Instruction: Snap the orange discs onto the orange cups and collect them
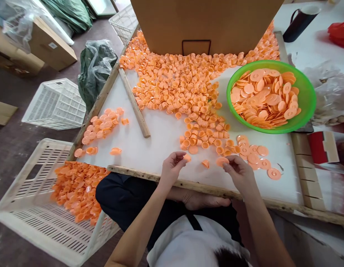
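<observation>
Near the table's front edge, my left hand [172,165] pinches a small orange plastic cup [187,158] between thumb and fingertips. To its right, my right hand [238,171] is closed on the edge of a flat orange disc [222,161]. Between the hands a loose orange piece [205,163] lies on the white tabletop, tipped on its side. Several flat discs [253,158] are spread just beyond my right hand. A large heap of orange cups [177,85] covers the table ahead, its near end reaching close to both hands.
A green bowl [311,97] of discs stands at the right. A cardboard box [205,22] rises behind the heap. A wooden stick [135,104] and assembled-looking orange pieces [102,125] lie left. Below, a white crate [35,174] holds orange pieces. A dark mug [300,26] stands far right.
</observation>
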Motion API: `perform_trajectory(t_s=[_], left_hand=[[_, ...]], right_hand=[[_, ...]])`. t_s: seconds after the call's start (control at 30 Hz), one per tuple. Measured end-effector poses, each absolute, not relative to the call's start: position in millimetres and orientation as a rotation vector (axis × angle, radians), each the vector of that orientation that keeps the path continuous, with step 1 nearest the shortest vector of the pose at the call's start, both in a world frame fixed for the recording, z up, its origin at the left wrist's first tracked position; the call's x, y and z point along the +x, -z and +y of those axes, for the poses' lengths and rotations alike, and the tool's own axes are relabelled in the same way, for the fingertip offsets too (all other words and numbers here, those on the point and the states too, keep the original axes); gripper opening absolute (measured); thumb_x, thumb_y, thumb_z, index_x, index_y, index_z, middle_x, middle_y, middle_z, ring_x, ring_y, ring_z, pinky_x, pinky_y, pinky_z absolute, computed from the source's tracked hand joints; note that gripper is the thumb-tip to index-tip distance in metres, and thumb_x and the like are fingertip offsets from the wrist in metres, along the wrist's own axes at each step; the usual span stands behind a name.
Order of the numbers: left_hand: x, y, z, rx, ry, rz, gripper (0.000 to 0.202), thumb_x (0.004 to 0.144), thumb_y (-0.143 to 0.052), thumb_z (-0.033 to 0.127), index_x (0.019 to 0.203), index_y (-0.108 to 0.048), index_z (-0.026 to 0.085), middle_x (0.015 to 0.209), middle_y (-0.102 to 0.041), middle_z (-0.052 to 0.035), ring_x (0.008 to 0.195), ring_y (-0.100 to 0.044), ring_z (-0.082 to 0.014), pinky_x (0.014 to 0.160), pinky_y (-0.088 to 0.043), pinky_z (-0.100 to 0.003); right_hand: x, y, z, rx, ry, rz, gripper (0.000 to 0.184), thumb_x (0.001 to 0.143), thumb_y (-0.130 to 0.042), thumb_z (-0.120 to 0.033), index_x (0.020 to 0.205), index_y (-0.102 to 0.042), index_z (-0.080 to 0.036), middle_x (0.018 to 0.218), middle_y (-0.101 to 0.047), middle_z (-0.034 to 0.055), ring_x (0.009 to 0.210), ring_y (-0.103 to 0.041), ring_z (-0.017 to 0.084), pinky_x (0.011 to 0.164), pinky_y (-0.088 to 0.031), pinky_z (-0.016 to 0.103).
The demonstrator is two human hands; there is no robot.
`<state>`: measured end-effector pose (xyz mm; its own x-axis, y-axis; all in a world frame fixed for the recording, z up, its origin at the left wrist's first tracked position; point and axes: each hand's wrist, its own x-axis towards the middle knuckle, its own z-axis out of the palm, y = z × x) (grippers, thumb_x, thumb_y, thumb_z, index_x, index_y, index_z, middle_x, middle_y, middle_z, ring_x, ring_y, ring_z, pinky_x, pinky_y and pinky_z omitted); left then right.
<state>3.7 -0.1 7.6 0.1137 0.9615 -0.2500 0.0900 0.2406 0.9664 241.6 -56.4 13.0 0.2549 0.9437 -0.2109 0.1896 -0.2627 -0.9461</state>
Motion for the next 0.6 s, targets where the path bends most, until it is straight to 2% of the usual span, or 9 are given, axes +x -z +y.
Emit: perform_trajectory(t_s=[0.17, 0.33, 0.5, 0.6], left_hand=[[16.5, -29.0, -18.6, 0.789, -0.889, 1.072, 0.025, 0.079, -0.072, 0.032, 0.097, -0.065, 0.016, 0.091, -0.067, -0.0046, 0.077, -0.062, -0.0127, 0.073, -0.053, -0.028], [20.3, -42.2, -30.1, 0.837, -0.923, 1.057, 0.02, 0.08, -0.071, 0.032, 0.089, -0.064, 0.016, 0.084, -0.064, -0.0023, 0.074, -0.059, -0.0118, 0.073, -0.05, -0.026], [21.3, -47.2, -34.2, 0.961, -0.92, 1.017, 0.018, 0.083, -0.068, 0.033, 0.086, -0.062, 0.016, 0.079, -0.061, -0.0011, 0.074, -0.056, -0.0119, 0.07, -0.046, -0.024], [22.6, -49.0, -39.0, 1.05, -0.954, 0.964, 0.023, 0.086, -0.064, 0.038, 0.094, -0.062, 0.017, 0.084, -0.061, -0.0028, 0.078, -0.057, -0.0141, 0.074, -0.048, -0.026]], right_hand=[[192.3, -39.0, -44.0, -1.299, -1.463, -0.903, 0.02, 0.081, -0.068, -0.039, 0.082, -0.058, -0.022, 0.071, -0.062, -0.0015, 0.065, -0.059, 0.014, 0.063, -0.05, 0.028], [173.4, -39.8, -41.9, -1.185, -1.575, -0.868, 0.022, 0.079, -0.071, -0.038, 0.083, -0.057, -0.022, 0.076, -0.065, -0.0002, 0.072, -0.063, 0.016, 0.066, -0.052, 0.029], [180.1, -37.6, -50.6, -1.112, -1.6, -0.936, 0.029, 0.084, -0.068, -0.034, 0.11, -0.06, -0.026, 0.1, -0.068, 0.0031, 0.092, -0.066, 0.018, 0.081, -0.054, 0.033], [181.7, -38.0, -55.0, -1.094, -1.534, -1.004, 0.025, 0.086, -0.067, -0.032, 0.11, -0.063, -0.026, 0.107, -0.066, 0.0034, 0.097, -0.065, 0.019, 0.085, -0.054, 0.034]])
